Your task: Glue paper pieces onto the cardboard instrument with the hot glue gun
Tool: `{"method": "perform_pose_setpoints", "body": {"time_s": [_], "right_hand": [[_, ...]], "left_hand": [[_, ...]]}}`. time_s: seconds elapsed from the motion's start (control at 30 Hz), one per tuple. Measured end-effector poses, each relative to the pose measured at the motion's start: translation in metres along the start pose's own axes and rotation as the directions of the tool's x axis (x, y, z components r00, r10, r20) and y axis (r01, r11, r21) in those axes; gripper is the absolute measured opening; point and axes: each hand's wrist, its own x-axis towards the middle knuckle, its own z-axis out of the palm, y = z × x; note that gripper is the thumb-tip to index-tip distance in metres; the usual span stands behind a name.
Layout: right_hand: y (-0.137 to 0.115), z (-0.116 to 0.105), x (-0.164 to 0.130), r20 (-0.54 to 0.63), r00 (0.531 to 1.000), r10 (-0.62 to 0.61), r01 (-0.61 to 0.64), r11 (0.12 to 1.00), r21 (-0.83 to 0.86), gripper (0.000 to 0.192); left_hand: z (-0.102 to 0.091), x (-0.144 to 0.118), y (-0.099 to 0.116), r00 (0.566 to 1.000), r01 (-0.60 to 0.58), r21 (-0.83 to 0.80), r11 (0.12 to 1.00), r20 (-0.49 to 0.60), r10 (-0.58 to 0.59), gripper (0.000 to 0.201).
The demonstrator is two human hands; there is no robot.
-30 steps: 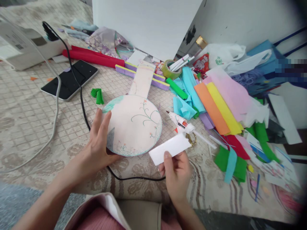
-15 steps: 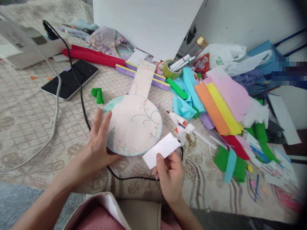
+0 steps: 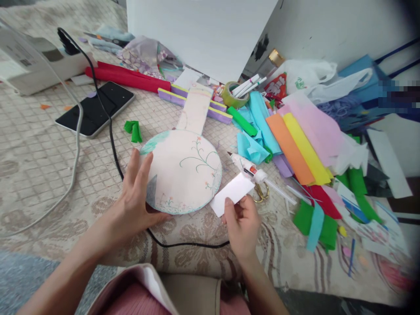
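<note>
Right hand (image 3: 242, 226) is pinching a white paper strip (image 3: 232, 194), its long axis rising right, just right of the painted vase cutout (image 3: 183, 168) lying flat on the patterned cloth (image 3: 39, 157); left hand (image 3: 136, 190) is pressing open-fingered on the cutout's left edge; glue gun (image 3: 246, 167) is lying just beyond.

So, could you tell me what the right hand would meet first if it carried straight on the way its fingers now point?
Probably the glue gun: the right hand, holding the white card strip, points up-right toward it, scissors alongside. Depth is uncertain.
</note>
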Motion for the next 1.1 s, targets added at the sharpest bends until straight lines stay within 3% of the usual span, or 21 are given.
{"method": "perform_pose_setpoints", "body": {"time_s": [0.37, 0.57, 0.9, 1.1], "right_hand": [[-0.012, 0.003, -0.013, 0.131, 0.991, -0.011, 0.013, 1.000, -0.012, 0.016], [-0.007, -0.002, -0.008, 0.033, 0.999, 0.024, -0.026, 0.997, 0.068, 0.010], [-0.009, -0.002, 0.013, 0.117, 0.992, -0.055, 0.060, 0.997, -0.045, 0.013], [-0.013, 0.000, 0.006, 0.132, 0.990, -0.039, 0.047, 0.997, -0.056, 0.017]], "left_hand": [[0.002, 0.000, -0.001, 0.999, -0.028, 0.000, 1.000, -0.017, 0.028, 0.129], [0.001, 0.000, 0.000, 1.000, 0.008, -0.005, 1.000, -0.008, -0.008, 0.131], [0.002, 0.001, -0.002, 1.000, -0.016, -0.016, 1.000, -0.027, 0.015, 0.129], [0.001, 0.001, 0.000, 0.999, -0.028, -0.030, 0.999, -0.017, 0.027, 0.126]]}}
